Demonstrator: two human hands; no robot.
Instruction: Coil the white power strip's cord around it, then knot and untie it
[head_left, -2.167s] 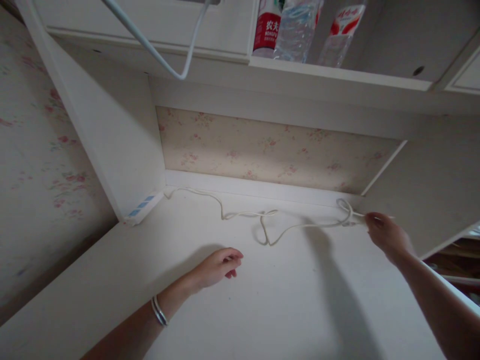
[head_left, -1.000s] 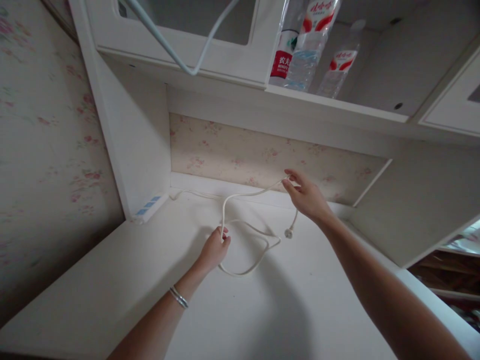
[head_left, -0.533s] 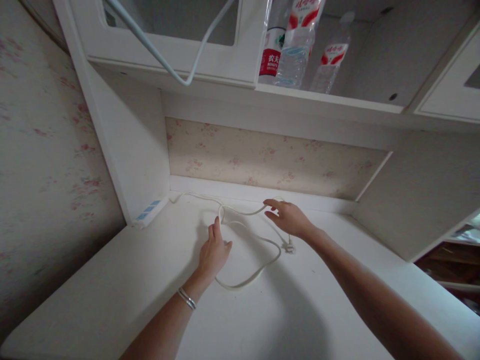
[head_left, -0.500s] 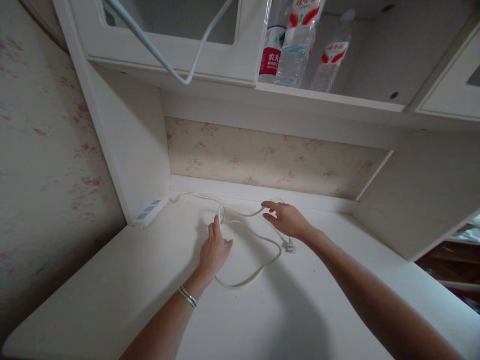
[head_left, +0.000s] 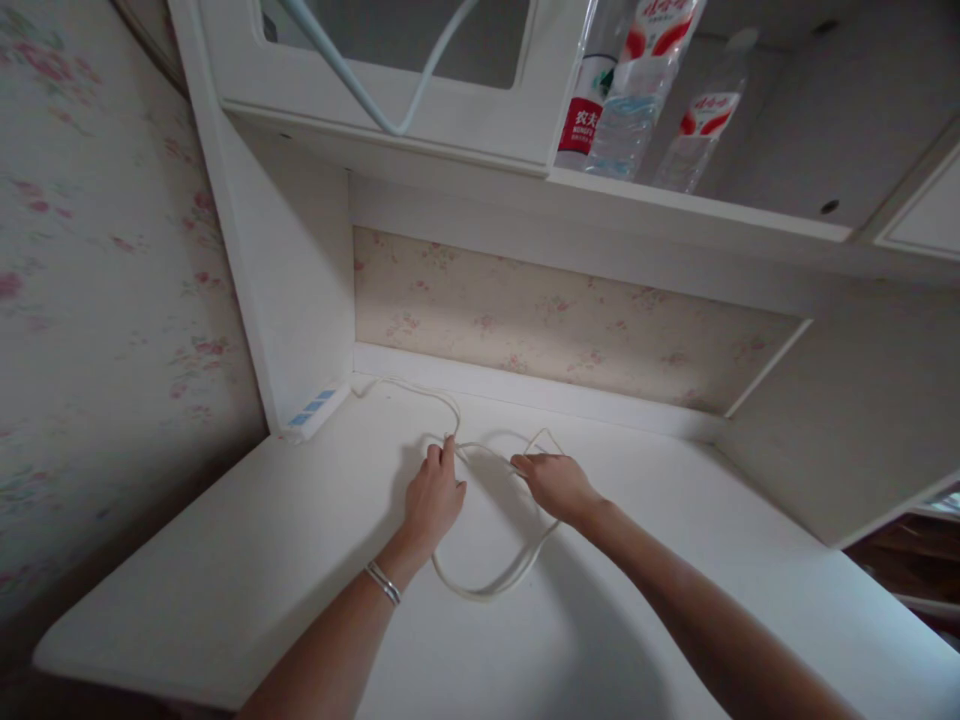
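Observation:
A white power cord [head_left: 480, 597] lies in loose loops on the white desk [head_left: 315, 560], its far end running to a power strip [head_left: 311, 414] with blue socket covers at the left panel. My left hand [head_left: 436, 492], with silver bangles at the wrist, is closed on the cord where strands cross. Gripping another stretch of it to the right, my right hand [head_left: 555, 484] holds the cord slightly off the surface between thumb and fingers. The plug is hidden behind my right hand or arm.
Overhead, a cabinet shelf [head_left: 697, 206] carries several plastic bottles [head_left: 626, 120]. A pale blue bent rod or tube [head_left: 397, 128] hangs in front of the cabinet door. Side panels [head_left: 847, 410] bound the desk, and floral wallpaper [head_left: 112, 300] covers the left wall.
My right hand has come down and toward me, closing on the cord and pulling a loop with it. My left hand has closed on the crossing. The view has shifted slightly left.

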